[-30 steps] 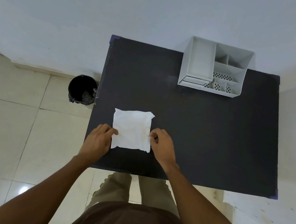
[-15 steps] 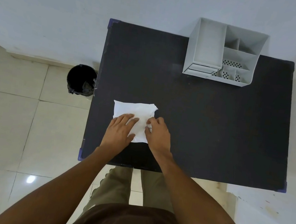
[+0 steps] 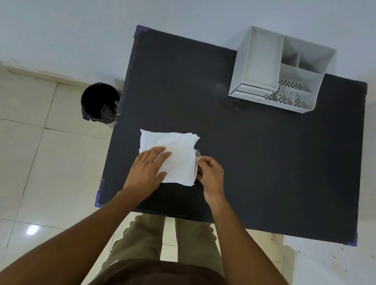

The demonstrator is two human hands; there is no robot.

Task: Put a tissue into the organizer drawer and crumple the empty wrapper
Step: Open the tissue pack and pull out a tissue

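A white square tissue pack (image 3: pixel 178 152) lies flat on the black table (image 3: pixel 265 159), near its front left. My left hand (image 3: pixel 148 169) rests flat on the pack's left half, fingers spread and pressing down. My right hand (image 3: pixel 209 172) pinches the pack's right edge, where a bit of clear wrapper (image 3: pixel 197 153) shows. The grey organizer (image 3: pixel 279 70) stands at the table's far edge, its small drawer (image 3: pixel 251 93) at the front left corner shut.
A black waste bin (image 3: pixel 99 102) with a liner stands on the tiled floor beside the table's left edge. A white wall runs behind the table. My legs are below the table's front edge.
My left hand has slid from the pack's left edge onto its top. The right hand stays at the right edge, and the head view has shifted a little closer.
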